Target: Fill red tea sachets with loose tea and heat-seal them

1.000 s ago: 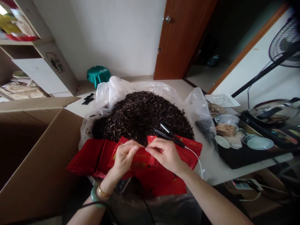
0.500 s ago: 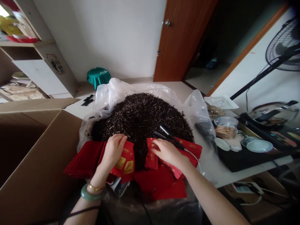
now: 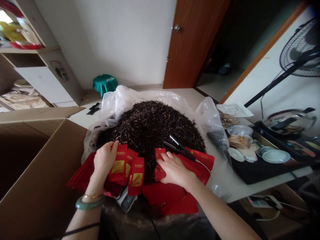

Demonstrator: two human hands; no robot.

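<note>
Dark, dry, twisted leaves (image 3: 155,120) are heaped in a clear plastic bag (image 3: 210,116). Along its near side, my left hand (image 3: 103,161) is closed at the top edge of a red packet (image 3: 118,168) with a gold panel. Another such packet (image 3: 136,176) stands beside it, over part of a phone-like device (image 3: 127,201). My right hand (image 3: 175,168) has its fingers and thumb around a small red packet (image 3: 159,170). Behind that hand, a black clamp-like tool (image 3: 183,148) with pale plates and a white cord lies on more red packets (image 3: 206,161).
A cardboard box (image 3: 47,166) stands open at the left, next to a stack of red packets (image 3: 81,175). To the right, a side table (image 3: 270,181) carries a jar (image 3: 240,136), small dishes and a lidded pan. A standing fan (image 3: 300,50) is beyond it.
My left hand has shifted left, and the gold-panelled packets under it have spread apart and show more fully. My right hand has moved slightly left, staying at the small packet.
</note>
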